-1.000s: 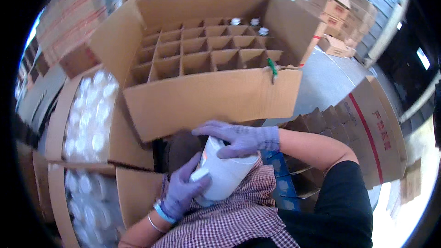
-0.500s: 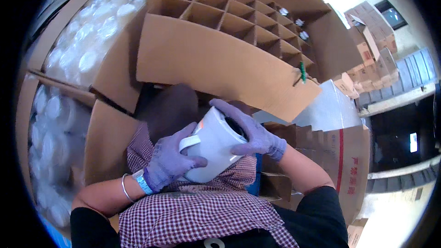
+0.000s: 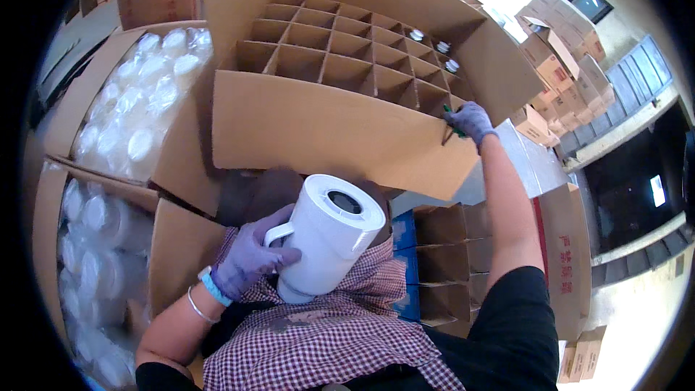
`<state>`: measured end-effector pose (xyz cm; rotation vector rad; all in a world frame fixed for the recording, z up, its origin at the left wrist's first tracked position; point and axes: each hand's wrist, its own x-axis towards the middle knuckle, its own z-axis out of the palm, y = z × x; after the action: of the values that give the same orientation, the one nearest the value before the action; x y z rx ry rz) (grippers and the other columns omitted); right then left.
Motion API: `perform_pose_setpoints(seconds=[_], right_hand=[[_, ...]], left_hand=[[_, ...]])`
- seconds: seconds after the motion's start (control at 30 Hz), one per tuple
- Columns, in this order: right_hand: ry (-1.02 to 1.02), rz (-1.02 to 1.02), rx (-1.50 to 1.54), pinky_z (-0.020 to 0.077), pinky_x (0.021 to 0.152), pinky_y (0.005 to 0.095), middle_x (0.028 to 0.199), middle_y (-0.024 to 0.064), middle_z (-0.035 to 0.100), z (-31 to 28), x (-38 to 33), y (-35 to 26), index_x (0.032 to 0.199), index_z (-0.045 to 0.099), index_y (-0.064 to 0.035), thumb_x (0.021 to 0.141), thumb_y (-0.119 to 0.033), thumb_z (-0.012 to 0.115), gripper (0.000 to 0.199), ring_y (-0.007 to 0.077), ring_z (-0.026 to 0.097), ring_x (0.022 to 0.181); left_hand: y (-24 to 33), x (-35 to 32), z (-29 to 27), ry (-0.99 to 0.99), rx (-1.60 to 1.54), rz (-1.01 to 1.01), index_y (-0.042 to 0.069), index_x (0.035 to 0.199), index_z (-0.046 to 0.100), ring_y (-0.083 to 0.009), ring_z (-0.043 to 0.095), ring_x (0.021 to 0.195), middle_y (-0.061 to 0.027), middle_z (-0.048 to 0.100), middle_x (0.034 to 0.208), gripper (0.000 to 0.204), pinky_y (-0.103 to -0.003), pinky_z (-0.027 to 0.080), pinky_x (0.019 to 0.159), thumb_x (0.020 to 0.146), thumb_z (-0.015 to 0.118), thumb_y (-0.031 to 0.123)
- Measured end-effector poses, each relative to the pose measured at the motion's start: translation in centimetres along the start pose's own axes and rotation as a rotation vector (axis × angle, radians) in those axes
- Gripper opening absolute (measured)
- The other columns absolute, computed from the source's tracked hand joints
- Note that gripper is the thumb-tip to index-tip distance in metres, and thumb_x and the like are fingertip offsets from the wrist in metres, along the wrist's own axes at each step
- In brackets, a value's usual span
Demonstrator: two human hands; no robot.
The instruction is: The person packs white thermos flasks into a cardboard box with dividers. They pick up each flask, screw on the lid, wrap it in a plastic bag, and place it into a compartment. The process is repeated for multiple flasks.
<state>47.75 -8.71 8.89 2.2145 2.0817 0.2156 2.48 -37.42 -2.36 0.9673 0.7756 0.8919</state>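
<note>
While the left hand (image 3: 250,261), in a purple glove, grips the handle of a white jug (image 3: 326,235) low in the middle of the frame, over a checked apron (image 3: 326,333), the right hand (image 3: 469,119) reaches up to the right of centre. Its gloved fingers close on a green marker (image 3: 455,122) at the front edge of a big cardboard box (image 3: 326,130) with divider cells. At the left edge, open boxes hold white lids in plastic wrap (image 3: 137,94).
</note>
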Motion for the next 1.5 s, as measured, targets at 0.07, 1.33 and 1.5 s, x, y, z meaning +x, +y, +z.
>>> perform_pose_setpoints(seconds=[0.07,1.33,1.5], right_hand=[[-0.004,-0.002,0.032,0.0536,0.089,0.0458,0.102,0.0219,0.073,-2.1,-1.0,-0.4,0.094,0.076,-0.0007,0.077,-0.051,0.072,0.053,0.0367,0.07,0.1],[0.045,-0.995,0.52,0.0555,0.069,0.0398,0.088,0.0129,0.066,-6.1,-22.1,-11.6,0.1,0.062,-0.0076,0.084,-0.02,0.073,0.023,0.0338,0.068,0.079],[0.504,-0.338,1.032,0.0515,0.082,0.0301,0.104,-0.0012,0.066,-4.2,-6.9,-4.6,0.132,0.06,-0.0025,0.105,-0.018,0.058,0.032,0.0119,0.06,0.09]], left_hand=[[0.4,0.1,-1.2,-0.057,-0.031,-0.059,0.005,0.151,0.047,-0.0148,0.059,0.118,-0.0048,0.064,0.131,0.091,-0.031,0.048,0.102,0.072,0.088,0.023],[-1.6,-0.6,2.8,0.143,-0.002,0.05,-0.001,0.146,0.05,-0.0137,0.065,0.105,-0.0084,0.066,0.127,0.073,-0.029,0.053,0.093,0.084,0.082,0.02],[-8.4,4.9,4.3,0.369,-0.041,0.214,0.002,0.146,0.048,-0.0177,0.062,0.11,-0.0116,0.066,0.125,0.066,-0.034,0.052,0.097,0.09,0.075,0.022]])
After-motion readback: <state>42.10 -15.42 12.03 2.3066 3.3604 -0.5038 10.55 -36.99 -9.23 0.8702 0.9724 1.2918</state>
